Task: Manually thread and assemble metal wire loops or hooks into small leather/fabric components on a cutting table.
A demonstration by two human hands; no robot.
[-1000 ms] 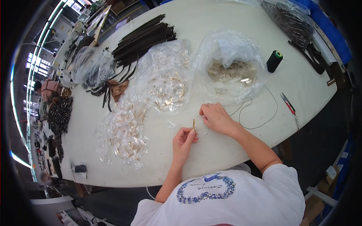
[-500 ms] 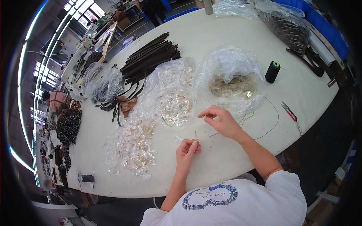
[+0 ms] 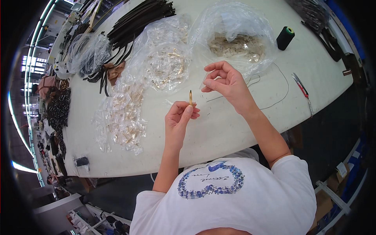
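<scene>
Pinching gold piece (image 3: 190, 97), tip protruding beyond thumb: left grip (image 3: 178, 120). Right grip (image 3: 231, 84) farther forward, fingers curled; cannot tell if holding anything. Scissors (image 3: 302, 88) on table (image 3: 219, 135), right of both.

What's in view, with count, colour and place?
gold metal piece: one, gold, in left hand
small packets: many, clear, left of it
bag of gold pieces: one, clear, beyond left hand
bag of pale contents: one, clear, beyond right hand
thread cone: one, black, upper right
thread: one, dark, right of right hand
scissors: one, red and silver, right side
strips: many, dark brown, upper left
table: one, white, beneath these
background items: uncountable, mixed, left
shirt: one, white, bottom
left hand: one, bare, centre
right hand: one, bare, centre right
</scene>
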